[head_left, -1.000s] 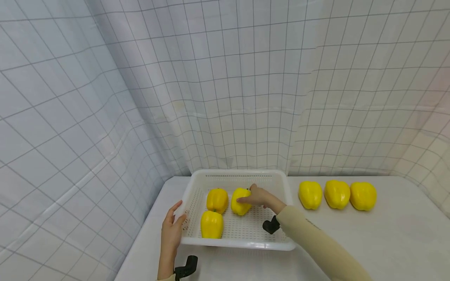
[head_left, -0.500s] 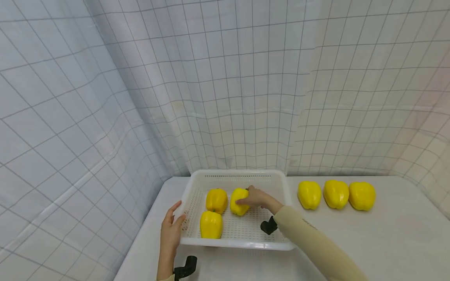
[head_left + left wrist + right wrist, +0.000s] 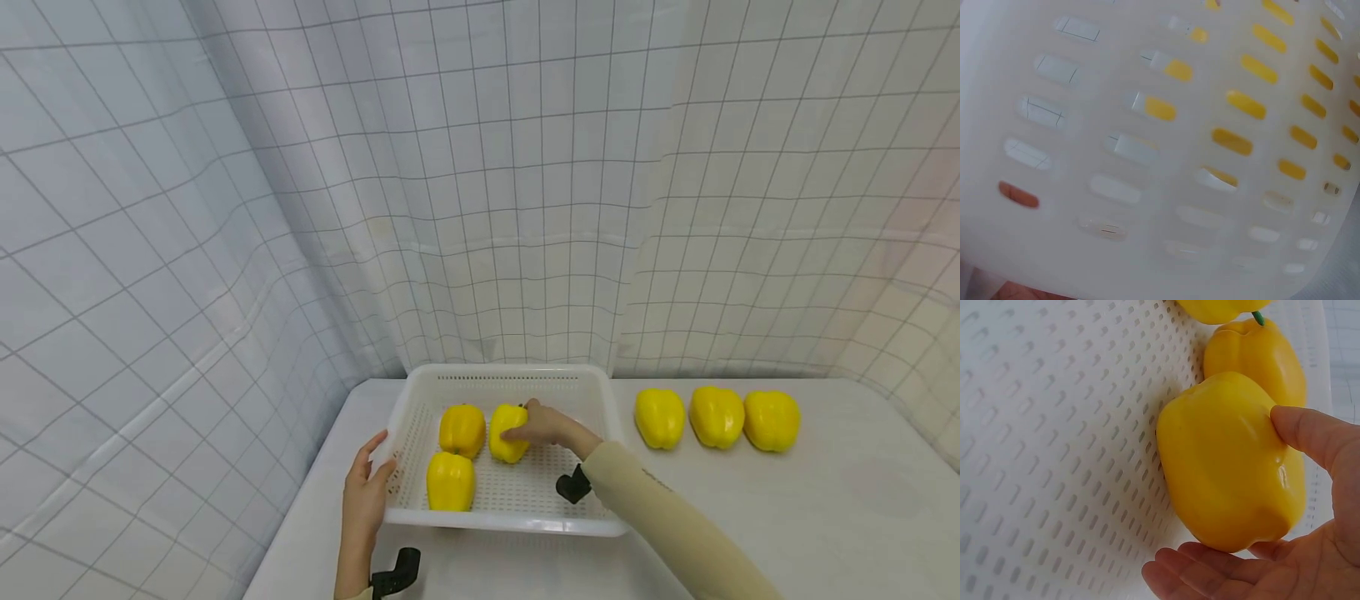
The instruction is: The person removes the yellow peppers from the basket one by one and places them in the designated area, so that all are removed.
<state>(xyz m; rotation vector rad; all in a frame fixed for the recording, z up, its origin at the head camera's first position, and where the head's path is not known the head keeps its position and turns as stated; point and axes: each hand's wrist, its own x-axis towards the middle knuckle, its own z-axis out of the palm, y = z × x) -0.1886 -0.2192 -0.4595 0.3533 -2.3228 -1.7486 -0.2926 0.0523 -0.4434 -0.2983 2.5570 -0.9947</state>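
While the white basket point(image 3: 502, 523) is held at its left side by the left hand point(image 3: 364, 490), the rightmost pepper point(image 3: 1225, 459) inside, clamped in the right grip point(image 3: 549, 425), is best handled with even pressure, clear of the neighbouring pepper point(image 3: 462, 428).

I see the right hand point(image 3: 551, 423) gripping, its thumb point(image 3: 1313, 434) set across from the fingers point(image 3: 1204, 572), the sleeved forearm point(image 3: 667, 521) slanting back behind it. The left hand point(image 3: 363, 496) points forward, thumb point(image 3: 381, 477) spread from index finger point(image 3: 369, 448), wrist point(image 3: 356, 554) directly behind.
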